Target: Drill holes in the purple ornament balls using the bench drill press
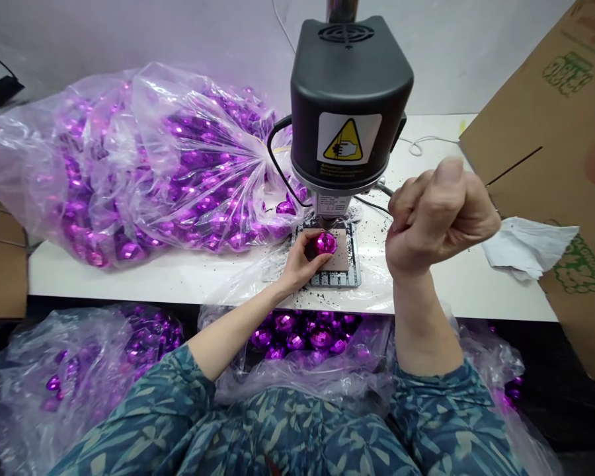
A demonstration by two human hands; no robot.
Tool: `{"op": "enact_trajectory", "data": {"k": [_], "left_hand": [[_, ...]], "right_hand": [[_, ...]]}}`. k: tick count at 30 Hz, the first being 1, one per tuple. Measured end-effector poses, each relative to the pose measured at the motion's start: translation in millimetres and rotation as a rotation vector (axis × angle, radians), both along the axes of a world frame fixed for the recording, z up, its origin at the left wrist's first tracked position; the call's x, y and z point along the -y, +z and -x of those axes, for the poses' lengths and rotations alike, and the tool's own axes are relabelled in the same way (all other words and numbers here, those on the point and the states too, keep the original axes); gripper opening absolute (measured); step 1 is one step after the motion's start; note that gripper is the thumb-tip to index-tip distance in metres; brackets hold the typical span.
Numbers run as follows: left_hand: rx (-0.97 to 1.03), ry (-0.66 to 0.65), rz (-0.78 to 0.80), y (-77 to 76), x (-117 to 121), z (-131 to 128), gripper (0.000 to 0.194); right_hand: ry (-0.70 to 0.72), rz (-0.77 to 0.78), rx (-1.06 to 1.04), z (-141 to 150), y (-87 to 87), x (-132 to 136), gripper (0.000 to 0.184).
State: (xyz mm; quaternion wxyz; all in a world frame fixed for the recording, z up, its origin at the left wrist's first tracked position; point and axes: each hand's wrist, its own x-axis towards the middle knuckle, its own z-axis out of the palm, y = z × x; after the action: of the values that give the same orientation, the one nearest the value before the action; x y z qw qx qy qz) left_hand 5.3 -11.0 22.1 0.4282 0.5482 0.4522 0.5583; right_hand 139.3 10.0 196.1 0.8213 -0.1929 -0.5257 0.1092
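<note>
My left hand [302, 264] is closed around a shiny purple faceted bauble [326, 242], with thumb and fingers at its sides. The bauble rests on a brown square board [340, 261] over the metal base plate [350, 281] of a small bench drill press [352, 79]. Directly above the bauble is the drill's lower end; whether it touches cannot be made out. Raised to the right of the machine, my right hand [439, 215] is curled into a fist. Anything inside that fist is hidden by the fingers.
A large clear bag [153, 165] of purple baubles lies left on the white table [143, 281]. Below the table edge, more baubles [302, 337] sit in plastic. Dark chips surround the base. Right stand a cardboard box [555, 165] and crumpled white paper [525, 244].
</note>
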Motion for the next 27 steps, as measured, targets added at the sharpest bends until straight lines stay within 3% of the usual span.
{"op": "enact_trajectory", "data": {"k": [15,18,21,24,27], "left_hand": [[0.068,-0.011,0.05,3.7,1.4,-0.7,0.052],[0.051,-0.008,0.033,2.2,0.5,-1.5,0.05],[0.035,0.034,0.035,4.8,0.0,-2.0,0.048],[0.012,0.13,0.042,12.3,8.4,0.9,0.047],[-0.09,0.157,-0.046,18.9,35.2,6.2,0.04]], "right_hand": [[0.004,-0.377,0.099,-10.3,-42.0,-13.9,0.052],[-0.039,-0.214,0.045,-6.4,-24.5,-8.2,0.056],[-0.082,0.054,0.01,-0.4,11.5,-9.0,0.056],[-0.002,0.104,0.05,2.1,40.6,-19.7,0.056],[0.064,0.146,0.065,0.7,49.9,-30.1,0.056]]}}
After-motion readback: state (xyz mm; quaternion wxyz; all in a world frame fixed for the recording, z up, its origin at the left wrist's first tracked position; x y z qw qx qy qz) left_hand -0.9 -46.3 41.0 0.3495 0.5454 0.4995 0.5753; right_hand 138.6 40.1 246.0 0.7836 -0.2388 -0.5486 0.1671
